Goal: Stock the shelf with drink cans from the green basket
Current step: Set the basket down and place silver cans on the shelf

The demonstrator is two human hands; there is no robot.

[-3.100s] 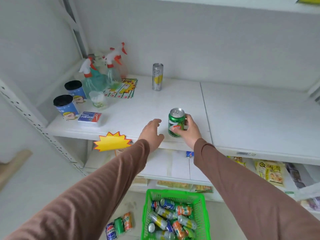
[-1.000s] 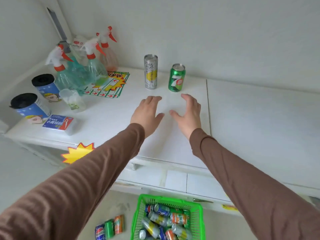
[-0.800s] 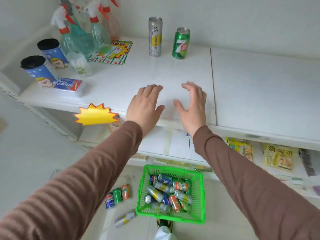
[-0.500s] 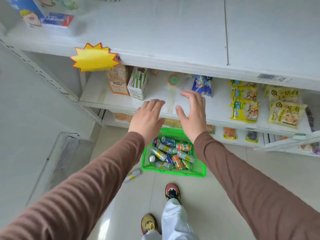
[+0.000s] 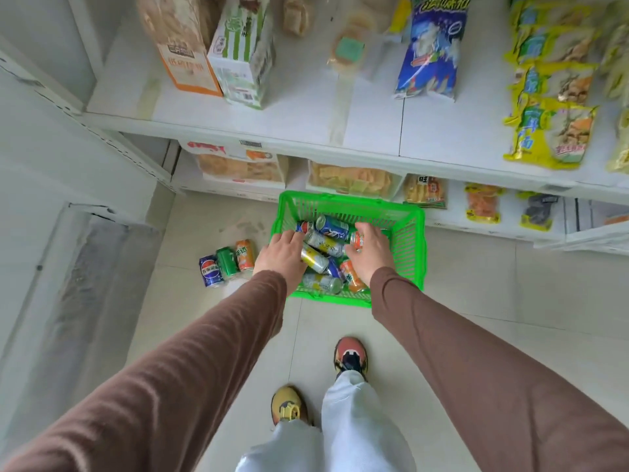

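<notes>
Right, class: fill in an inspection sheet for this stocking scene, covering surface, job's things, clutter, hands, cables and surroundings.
Surface: pale tiled floor under the basket.
Job's things: green basket on the floor, holding a jumble of drink cans lying on their sides.
Clutter: three cans side by side on the floor, left of the basket.
Hands: left hand and right hand both reach in among the cans; whether either grips one cannot be told.
Cables: nothing seen.
Surroundings: white shelves with snack packets and cartons.
</notes>
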